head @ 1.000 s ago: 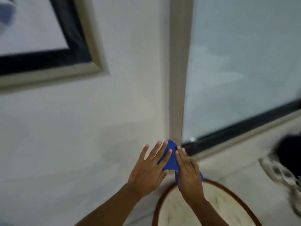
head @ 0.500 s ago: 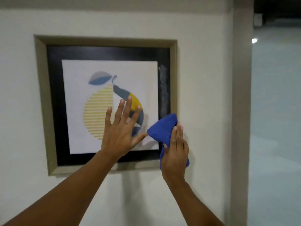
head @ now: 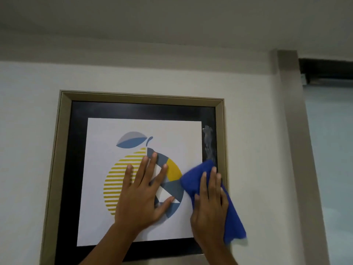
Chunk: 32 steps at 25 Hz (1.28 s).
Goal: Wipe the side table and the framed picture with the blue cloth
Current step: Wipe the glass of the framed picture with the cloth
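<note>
The framed picture [head: 63,150] hangs on the white wall: a beige frame, a black mat and a print of a striped yellow and blue fruit. My left hand [head: 142,196] lies flat on the glass over the fruit, fingers spread, holding nothing. My right hand [head: 209,209] presses the blue cloth [head: 194,178] against the right side of the picture, over the black mat and the print's edge. A whitish smear [head: 208,142] runs down the black mat just above the cloth. The side table is out of view.
A beige door or window post [head: 290,150] stands right of the picture, with a frosted pane [head: 330,169] beyond it. The ceiling [head: 172,25] is close above.
My view has swung up from the side table to the picture. Both hands rose from the table's edge to the glass; the left now lies flat on the print, the right holds the cloth against the right mat.
</note>
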Tool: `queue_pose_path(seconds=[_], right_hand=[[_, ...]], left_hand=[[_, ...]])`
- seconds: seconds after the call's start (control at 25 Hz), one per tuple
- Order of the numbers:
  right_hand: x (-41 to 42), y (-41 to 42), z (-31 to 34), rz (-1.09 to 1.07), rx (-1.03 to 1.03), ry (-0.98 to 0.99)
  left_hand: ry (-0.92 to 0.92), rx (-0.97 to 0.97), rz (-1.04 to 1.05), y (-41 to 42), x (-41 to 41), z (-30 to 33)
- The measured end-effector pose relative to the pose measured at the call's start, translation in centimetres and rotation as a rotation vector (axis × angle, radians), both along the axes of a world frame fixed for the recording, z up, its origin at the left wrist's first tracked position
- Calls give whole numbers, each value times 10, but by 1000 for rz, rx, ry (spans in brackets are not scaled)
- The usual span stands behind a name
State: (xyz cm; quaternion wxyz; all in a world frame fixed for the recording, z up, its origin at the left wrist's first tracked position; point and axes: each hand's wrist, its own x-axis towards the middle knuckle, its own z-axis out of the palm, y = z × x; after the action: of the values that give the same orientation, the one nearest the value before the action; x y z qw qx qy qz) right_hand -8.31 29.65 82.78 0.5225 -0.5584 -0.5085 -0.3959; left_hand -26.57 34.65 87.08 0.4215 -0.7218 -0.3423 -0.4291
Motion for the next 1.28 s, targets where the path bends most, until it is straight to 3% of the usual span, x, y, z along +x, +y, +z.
queue_pose_path(seconds=[0.2,0.28,0.36,0.52,0.64,0.96,1.04,1.16,1.28], right_hand=[[4,-5,145,25,58,28],[7,-1,160,0,86,0],[6,6,125,3,105,37],[-8,11,-29,-4,19,87],[-4,12,-58,7,-35,81],[6,3,150,4,44,2],[5,4,130,14,67,14],[-8,3,22,-18,14,92],[-6,-6,-54,-71,-72,-61]], left_hand=[[-6,-19,-6,0,1,1],[-5,-25,-12,1,1,0],[-8,-33,-18,1,1,1],[-7,-34,-25,-2,2,1],[-5,-37,-32,-2,2,2],[-3,-45,-40,-1,0,1],[1,-43,-40,0,0,1],[5,-37,-40,0,1,1],[8,-33,-41,-2,0,1]])
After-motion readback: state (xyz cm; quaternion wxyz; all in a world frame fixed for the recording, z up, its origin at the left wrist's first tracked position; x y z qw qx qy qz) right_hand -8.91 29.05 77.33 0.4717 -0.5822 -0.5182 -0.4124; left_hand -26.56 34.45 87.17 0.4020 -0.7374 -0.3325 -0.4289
